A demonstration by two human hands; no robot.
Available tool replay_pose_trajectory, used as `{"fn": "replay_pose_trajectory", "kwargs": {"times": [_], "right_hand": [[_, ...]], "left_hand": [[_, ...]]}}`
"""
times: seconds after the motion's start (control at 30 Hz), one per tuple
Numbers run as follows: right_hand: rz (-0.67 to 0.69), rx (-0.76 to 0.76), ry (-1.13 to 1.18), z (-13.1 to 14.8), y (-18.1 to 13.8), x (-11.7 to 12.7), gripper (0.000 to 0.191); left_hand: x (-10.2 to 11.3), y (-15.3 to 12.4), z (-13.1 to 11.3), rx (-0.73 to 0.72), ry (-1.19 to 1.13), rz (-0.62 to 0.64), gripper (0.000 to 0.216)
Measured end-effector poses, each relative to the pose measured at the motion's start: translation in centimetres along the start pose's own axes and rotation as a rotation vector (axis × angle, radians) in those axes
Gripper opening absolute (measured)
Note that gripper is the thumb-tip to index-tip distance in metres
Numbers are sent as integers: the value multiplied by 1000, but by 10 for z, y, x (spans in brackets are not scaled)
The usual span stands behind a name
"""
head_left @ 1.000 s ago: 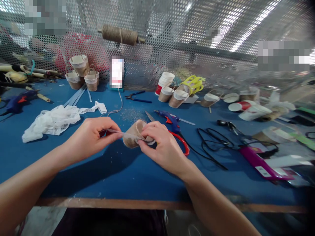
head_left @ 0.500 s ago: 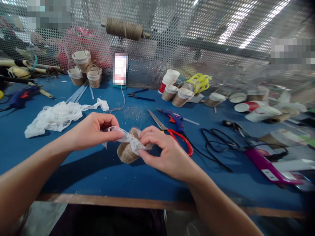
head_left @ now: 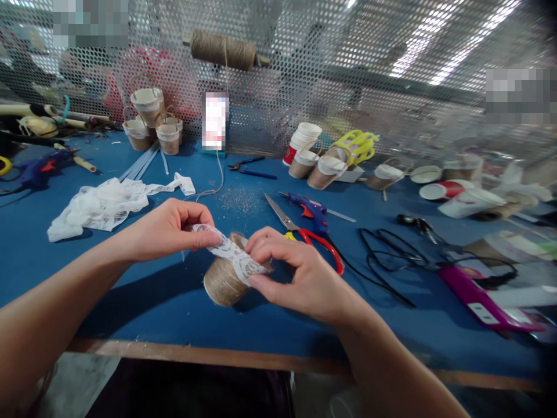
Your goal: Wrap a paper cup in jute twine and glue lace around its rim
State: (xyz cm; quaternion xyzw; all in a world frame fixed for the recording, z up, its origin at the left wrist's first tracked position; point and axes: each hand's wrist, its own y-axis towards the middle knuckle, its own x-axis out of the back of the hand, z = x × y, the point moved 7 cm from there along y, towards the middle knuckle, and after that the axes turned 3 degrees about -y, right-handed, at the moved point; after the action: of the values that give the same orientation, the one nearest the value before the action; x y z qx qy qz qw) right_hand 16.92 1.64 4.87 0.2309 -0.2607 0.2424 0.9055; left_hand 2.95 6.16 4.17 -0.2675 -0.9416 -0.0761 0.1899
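Two pinches on the lace strip (head_left: 226, 251): left hand (head_left: 167, 229) gripping its free end, right hand (head_left: 300, 273) pressing it to the twine-wrapped cup (head_left: 221, 283); uneven pull likely skews it.

Cup (head_left: 221, 281) rim hidden behind right hand (head_left: 300, 273); right-edge clutter (head_left: 500, 197) blurred, perhaps cups.

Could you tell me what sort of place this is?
Likely a craft workshop: a blue worktable holds a glue gun, red-handled scissors and twine-wrapped cups, with a twine spool above.
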Motion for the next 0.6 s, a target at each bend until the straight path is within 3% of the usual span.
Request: {"fn": "replay_pose_trajectory", "kwargs": {"times": [0.6], "right_hand": [[77,73,30,5,-3,-6,12]], "left_hand": [[-6,1,6,24,-24,56,21]]}}
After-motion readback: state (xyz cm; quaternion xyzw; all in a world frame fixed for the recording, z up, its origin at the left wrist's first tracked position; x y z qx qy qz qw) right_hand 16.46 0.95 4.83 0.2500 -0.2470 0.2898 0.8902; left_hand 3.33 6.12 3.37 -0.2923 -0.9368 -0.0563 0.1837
